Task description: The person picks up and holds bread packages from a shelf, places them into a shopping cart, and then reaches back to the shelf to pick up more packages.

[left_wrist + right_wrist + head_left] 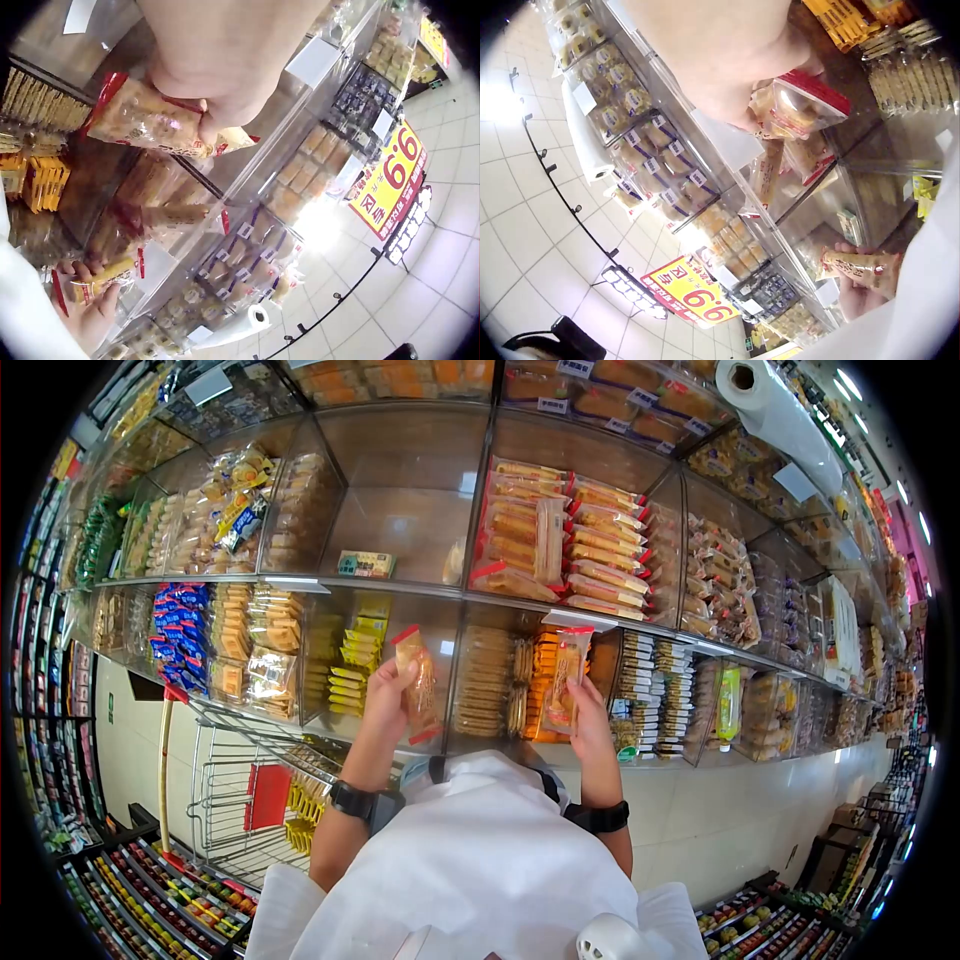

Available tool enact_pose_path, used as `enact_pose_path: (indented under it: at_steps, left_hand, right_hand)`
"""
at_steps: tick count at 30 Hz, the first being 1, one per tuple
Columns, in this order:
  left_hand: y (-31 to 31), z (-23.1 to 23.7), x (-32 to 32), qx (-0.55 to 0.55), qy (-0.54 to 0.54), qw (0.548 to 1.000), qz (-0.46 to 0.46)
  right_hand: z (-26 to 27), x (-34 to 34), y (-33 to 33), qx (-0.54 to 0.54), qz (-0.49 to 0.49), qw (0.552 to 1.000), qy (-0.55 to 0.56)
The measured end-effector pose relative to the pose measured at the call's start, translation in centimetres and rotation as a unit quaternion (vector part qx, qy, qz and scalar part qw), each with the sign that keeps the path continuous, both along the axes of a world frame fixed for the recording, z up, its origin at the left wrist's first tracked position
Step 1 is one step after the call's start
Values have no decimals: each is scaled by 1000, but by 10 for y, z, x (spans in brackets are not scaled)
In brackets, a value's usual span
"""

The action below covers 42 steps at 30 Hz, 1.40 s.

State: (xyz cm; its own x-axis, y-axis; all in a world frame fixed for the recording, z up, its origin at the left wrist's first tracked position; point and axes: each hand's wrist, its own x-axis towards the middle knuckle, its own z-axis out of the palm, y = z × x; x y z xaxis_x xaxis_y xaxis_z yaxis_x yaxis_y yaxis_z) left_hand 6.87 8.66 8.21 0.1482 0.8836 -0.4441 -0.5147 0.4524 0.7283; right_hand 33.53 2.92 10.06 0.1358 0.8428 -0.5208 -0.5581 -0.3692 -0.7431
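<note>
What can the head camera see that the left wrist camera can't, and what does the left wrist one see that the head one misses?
Only the head view shows the metal shopping cart and the blue packets on the lower shelf.

Only the left wrist view shows the big yellow 9.9 sign.

Both show the left hand holding a red-ended packet, the right hand holding another red-ended packet, and the white roll.
</note>
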Motion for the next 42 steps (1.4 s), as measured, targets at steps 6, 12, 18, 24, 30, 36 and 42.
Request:
enact_pose_path:
  at_steps: [6,12,18,24,30,36,42]
  left_hand:
    - [0,7,9,-19,2,998,65]
    - [1,-3,2,-42,-60,997,32]
    - [0,29,15,-111,-205,972,-4]
    - [-9,9,6,7,-194,974,-121]
    - [-4,-1,8,-143,-176,972,-67]
    - [-6,12,24,10,62,969,-240]
    - [-7,39,78,145,87,881,-441]
  right_hand:
    - [2,0,1,-5,-11,1000,5]
    - [2,0,2,-9,-8,1000,3]
    - [-3,2,1,1,-9,1000,12]
    - [-1,1,2,0,-11,1000,10]
    - [-10,3,1,-10,18,1000,1]
    - [-16,0,2,88,233,910,-332]
    - [28,-39,11,96,289,950,-73]
